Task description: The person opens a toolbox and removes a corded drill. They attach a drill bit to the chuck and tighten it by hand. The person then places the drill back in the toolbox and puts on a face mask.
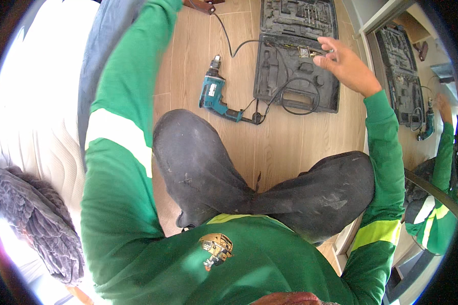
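My right hand (352, 67) is over the right side of an open black tool case (301, 89). Its fingers are apart and slightly curved, with nothing visible in them. Small metal bits and a clear packet (304, 52) lie in the case near my fingertips; whether I touch them I cannot tell. My left arm (124, 91), in a green sleeve, stretches up past the top edge, so that hand is out of sight. A teal corded power drill (212, 94) lies on the floor left of the case, its chuck pointing away from me.
The drill's black cord (300, 113) loops over the case and runs to a brown object (202, 6) at the top edge. My bent knees (188, 157) flank the wood floor (285, 147). A mirror (417, 96) stands at right, a pale mattress (40, 101) at left.
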`<state>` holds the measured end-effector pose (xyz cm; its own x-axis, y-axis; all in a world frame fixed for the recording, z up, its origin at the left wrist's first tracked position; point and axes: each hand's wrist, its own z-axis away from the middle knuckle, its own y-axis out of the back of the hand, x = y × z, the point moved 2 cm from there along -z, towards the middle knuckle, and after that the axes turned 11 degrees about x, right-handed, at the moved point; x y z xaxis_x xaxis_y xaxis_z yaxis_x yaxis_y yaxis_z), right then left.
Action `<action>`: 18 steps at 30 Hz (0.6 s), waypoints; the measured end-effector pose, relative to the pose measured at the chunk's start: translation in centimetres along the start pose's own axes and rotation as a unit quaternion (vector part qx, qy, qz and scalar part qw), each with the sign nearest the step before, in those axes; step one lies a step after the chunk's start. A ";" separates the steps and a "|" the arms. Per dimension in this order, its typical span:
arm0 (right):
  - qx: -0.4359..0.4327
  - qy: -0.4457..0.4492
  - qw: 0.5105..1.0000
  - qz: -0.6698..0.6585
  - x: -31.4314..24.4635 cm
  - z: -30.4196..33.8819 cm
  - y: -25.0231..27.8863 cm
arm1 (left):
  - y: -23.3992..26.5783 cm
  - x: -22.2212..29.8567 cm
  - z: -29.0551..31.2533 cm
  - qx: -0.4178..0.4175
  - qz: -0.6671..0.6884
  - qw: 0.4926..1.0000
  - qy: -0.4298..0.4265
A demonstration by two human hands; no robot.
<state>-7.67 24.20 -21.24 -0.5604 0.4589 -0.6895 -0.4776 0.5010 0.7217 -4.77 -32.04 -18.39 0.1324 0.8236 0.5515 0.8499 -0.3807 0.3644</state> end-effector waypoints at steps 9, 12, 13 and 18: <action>-0.131 0.077 0.987 0.054 -4.6 2.8 1.0 | -0.2 -6.8 31.6 -0.208 -0.214 0.832 0.469; -0.246 0.084 0.959 0.108 -5.8 2.6 -2.7 | 3.2 -6.3 39.2 -0.363 -0.181 0.771 0.491; -0.309 0.064 0.941 0.123 -5.9 1.8 -5.1 | 3.5 -5.3 41.0 -0.396 -0.163 0.755 0.496; -0.347 0.107 0.929 0.065 -3.1 3.0 -20.5 | 1.7 -2.1 41.2 -0.372 -0.101 0.751 0.536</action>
<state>5.88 14.71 -34.09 -0.7296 0.2885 -0.6200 -0.6769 -0.1763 0.7146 17.42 -17.08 -49.88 -0.7857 0.2368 0.5715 0.2246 -0.7517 0.6201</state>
